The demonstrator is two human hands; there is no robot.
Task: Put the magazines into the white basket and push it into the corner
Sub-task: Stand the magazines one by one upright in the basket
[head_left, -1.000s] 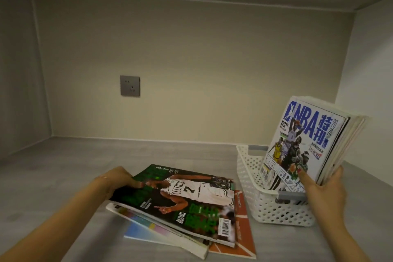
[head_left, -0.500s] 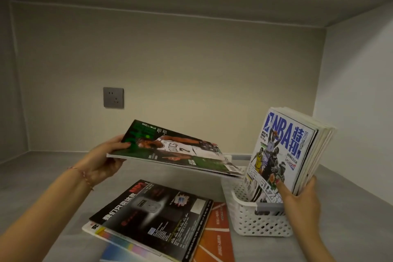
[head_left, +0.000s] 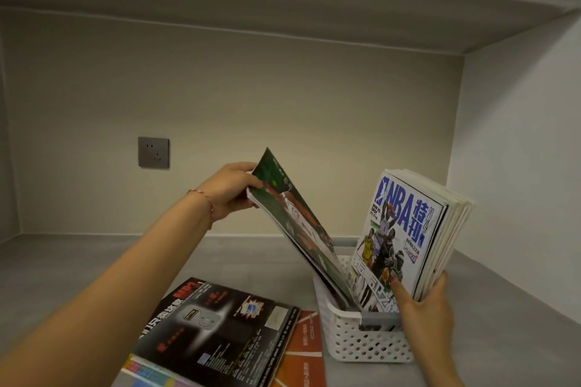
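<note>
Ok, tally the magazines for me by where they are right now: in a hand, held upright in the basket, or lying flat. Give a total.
Held in left hand, going into the white basket: 1, the green magazine
Upright in the basket, steadied by right hand: cannot count; NBA magazine fronts a bundle
Lying flat: at least 3 (black magazine, orange magazine, colourful magazine)
Total: 5 distinct covers visible; more are hidden in the bundle

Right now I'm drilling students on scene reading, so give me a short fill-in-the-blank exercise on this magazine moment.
1. The left hand lowers the green magazine into the ____ basket.
2. The right hand steadies the stack fronted by the ____ magazine.
3. On the back wall sits a grey ____.
4. The top magazine of the pile on the shelf has a ____ cover.

Missing words: white; NBA; socket; black
</note>
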